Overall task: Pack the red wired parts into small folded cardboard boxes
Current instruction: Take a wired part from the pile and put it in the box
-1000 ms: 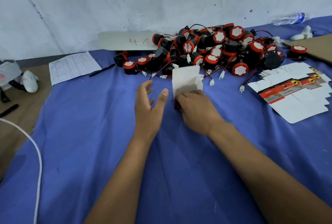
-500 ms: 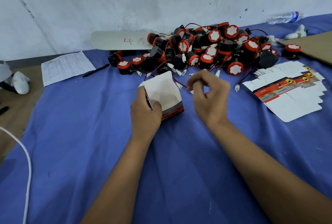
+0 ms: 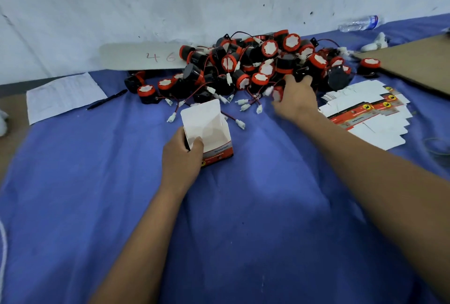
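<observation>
A small folded cardboard box [image 3: 211, 130], white inside with a red printed side, stands with its top flap up on the blue cloth. My left hand [image 3: 181, 155] grips its near left corner, thumb inside the rim. A heap of red wired parts [image 3: 258, 67], black bodies with red rims and thin wires ending in white plugs, lies against the wall. My right hand [image 3: 295, 99] reaches into the heap's front edge and curls round one red wired part [image 3: 277, 93]. A fanned stack of flat unfolded boxes [image 3: 365, 113] lies to the right of that hand.
A blue cloth [image 3: 219, 218] covers the table. A printed sheet [image 3: 63, 96] and a black pen [image 3: 107, 99] lie at the left. A white card marked 46 [image 3: 143, 56] leans at the wall. A brown cardboard sheet [image 3: 418, 62] and a plastic bottle [image 3: 360, 23] sit at the far right.
My right hand has moved from beside the box out to the heap and closed round a part. My left hand keeps its hold on the box, which now stands with its top flap up.
</observation>
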Demonstrator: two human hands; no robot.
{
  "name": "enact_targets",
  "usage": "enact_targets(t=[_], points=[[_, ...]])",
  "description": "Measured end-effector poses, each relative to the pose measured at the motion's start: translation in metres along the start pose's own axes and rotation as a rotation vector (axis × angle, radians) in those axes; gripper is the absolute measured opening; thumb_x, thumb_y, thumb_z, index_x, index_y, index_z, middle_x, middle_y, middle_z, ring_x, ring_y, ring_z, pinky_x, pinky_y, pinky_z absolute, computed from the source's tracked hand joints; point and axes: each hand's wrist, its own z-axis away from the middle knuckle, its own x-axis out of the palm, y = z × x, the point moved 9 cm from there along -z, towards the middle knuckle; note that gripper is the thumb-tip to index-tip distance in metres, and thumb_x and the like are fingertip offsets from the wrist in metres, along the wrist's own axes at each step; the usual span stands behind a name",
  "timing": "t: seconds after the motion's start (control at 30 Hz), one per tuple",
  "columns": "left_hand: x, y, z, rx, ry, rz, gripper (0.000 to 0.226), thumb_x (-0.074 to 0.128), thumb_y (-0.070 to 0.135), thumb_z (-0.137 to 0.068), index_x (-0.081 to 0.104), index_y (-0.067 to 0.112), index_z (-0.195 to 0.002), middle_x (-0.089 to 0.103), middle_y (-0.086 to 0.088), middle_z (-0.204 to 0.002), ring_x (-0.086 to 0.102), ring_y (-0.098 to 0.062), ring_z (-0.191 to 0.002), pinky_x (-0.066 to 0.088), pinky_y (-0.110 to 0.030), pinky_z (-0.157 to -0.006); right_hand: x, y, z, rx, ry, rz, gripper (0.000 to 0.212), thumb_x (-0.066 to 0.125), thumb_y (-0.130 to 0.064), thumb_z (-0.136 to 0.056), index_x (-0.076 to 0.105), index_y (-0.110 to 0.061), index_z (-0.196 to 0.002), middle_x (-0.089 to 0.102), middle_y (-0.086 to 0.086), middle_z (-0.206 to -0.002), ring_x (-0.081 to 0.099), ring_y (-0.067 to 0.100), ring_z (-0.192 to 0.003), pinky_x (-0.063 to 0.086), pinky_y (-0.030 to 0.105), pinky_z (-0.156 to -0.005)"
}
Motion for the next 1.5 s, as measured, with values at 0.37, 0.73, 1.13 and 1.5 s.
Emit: enact_targets(t=[0.37, 0.73, 1.13, 1.5], points=[[-0.007, 0.002, 0.003, -0.019, 0.052, 0.027, 0.01, 0.06, 0.018, -0.099, 0.06, 0.025, -0.092, 0.066, 0.017, -0.089, 0.058, 0.019, -0.08, 0.041, -0.005, -0.057, -0.014, -0.022, 0.03, -0.137, 0.201, -0.113, 0.043, 0.062, -0.051, -0.088, 0.066, -0.009, -0.097, 0.06, 0.014, -0.106, 0.051, 0.036, -0.11, 0.046, 0.039, -0.085], [-0.025, -0.002, 0.004, -0.064, 0.178, -0.057, 0.009, 0.057, 0.021, -0.097, 0.063, 0.015, -0.1, 0.067, 0.012, -0.091, 0.063, -0.006, -0.085, 0.048, -0.02, -0.064, 0.016, -0.103, 0.095, -0.476, -0.409, 0.131, 0.056, 0.062, -0.064, -0.086, 0.063, -0.02, -0.121, 0.068, 0.003, -0.12, 0.06, 0.027, -0.111, 0.054, 0.043, -0.087], [-0.049, -0.002, 0.005, -0.066, 0.301, -0.218, 0.009, 0.056, 0.017, -0.094, 0.056, 0.008, -0.095, 0.062, 0.001, -0.086, 0.057, -0.027, -0.083, 0.043, -0.037, -0.068, 0.037, -0.135, 0.173, -0.49, -0.67, -0.128, 0.032, 0.042, -0.037, -0.099, 0.045, -0.018, -0.125, 0.044, 0.009, -0.123, 0.036, 0.031, -0.126, 0.034, 0.039, -0.102], [-0.054, -0.016, 0.001, -0.106, 0.276, -0.136, 0.004, 0.059, 0.014, -0.092, 0.059, 0.018, -0.091, 0.059, 0.013, -0.079, 0.056, -0.007, -0.073, 0.034, -0.014, -0.053, -0.04, -0.146, 0.176, -0.763, -0.125, -0.609, 0.067, 0.09, -0.027, -0.074, 0.061, -0.009, -0.131, 0.05, 0.003, -0.113, 0.05, 0.011, -0.1, 0.043, 0.015, -0.091]])
